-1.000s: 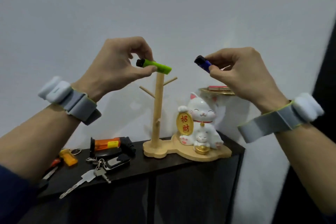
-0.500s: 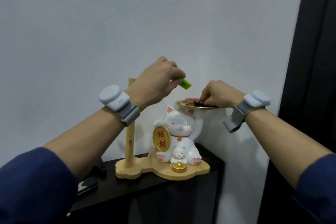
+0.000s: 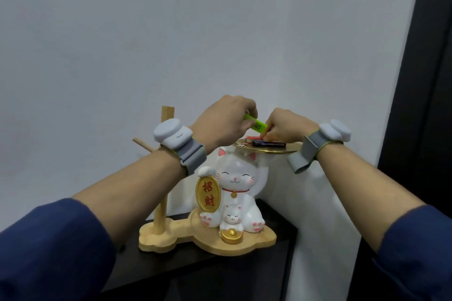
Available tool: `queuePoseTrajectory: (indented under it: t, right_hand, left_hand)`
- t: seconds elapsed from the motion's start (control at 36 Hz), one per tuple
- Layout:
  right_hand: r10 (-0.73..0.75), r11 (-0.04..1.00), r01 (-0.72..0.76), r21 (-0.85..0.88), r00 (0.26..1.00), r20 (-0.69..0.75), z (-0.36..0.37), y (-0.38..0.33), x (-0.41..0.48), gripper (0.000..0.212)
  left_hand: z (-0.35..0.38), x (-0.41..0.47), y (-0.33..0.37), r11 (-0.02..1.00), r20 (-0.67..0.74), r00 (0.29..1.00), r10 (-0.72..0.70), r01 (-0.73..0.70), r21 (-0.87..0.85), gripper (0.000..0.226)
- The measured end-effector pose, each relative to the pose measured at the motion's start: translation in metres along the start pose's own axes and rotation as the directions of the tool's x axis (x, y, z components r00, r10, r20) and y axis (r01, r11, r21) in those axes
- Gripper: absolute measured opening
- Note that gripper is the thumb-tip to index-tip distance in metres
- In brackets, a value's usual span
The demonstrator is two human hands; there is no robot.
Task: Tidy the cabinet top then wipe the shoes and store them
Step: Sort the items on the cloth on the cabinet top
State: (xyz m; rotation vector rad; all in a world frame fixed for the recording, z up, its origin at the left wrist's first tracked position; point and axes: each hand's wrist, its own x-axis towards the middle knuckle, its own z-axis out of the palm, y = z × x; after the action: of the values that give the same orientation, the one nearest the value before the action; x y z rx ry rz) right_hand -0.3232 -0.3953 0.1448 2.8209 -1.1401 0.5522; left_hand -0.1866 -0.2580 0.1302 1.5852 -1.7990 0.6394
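My left hand point(image 3: 225, 124) pinches a lime-green lighter point(image 3: 255, 124) just above the small gold tray point(image 3: 278, 151) that the white lucky-cat figurine point(image 3: 237, 178) carries. A dark blue lighter point(image 3: 269, 143) lies flat on that tray, beside a small red item point(image 3: 249, 139). My right hand point(image 3: 288, 127) hovers over the tray with curled fingers, its fingertips next to the green lighter's end and right above the blue one. Whether it holds either lighter is hidden by the fingers. No shoes are in view.
The cat stands on a wooden base point(image 3: 244, 244) with a peg post point(image 3: 161, 205), on the black cabinet top point(image 3: 276, 215). A white wall is behind and a dark door frame point(image 3: 428, 80) rises on the right. My left forearm hides the cabinet's left part.
The view swung right, away from the keys and lighters on the left. My right hand brought the blue lighter down onto the gold tray. My left hand carried the green lighter over beside it.
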Motion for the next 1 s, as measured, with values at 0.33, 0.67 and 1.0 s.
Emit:
queuePoseTrajectory:
  t: [0.33, 0.67, 1.0]
  right_hand:
    - [0.036, 0.996, -0.030, 0.085, 0.997, -0.065, -0.031, 0.020, -0.029, 0.017]
    - [0.116, 0.993, -0.115, 0.016, 0.987, -0.115, -0.024, 0.019, -0.046, 0.024]
    - [-0.043, 0.995, 0.063, 0.079, 0.971, -0.235, -0.048, -0.055, -0.062, 0.020]
  left_hand:
    - [0.046, 0.035, 0.022, 0.974, 0.240, 0.960, -0.145, 0.181, -0.137, 0.005]
    - [0.042, 0.039, 0.024, 0.977, 0.378, 0.916, -0.136, 0.188, -0.104, 0.011]
    - [-0.045, -0.015, 0.012, 0.991, 0.112, 0.988, -0.105, 0.114, -0.075, 0.033]
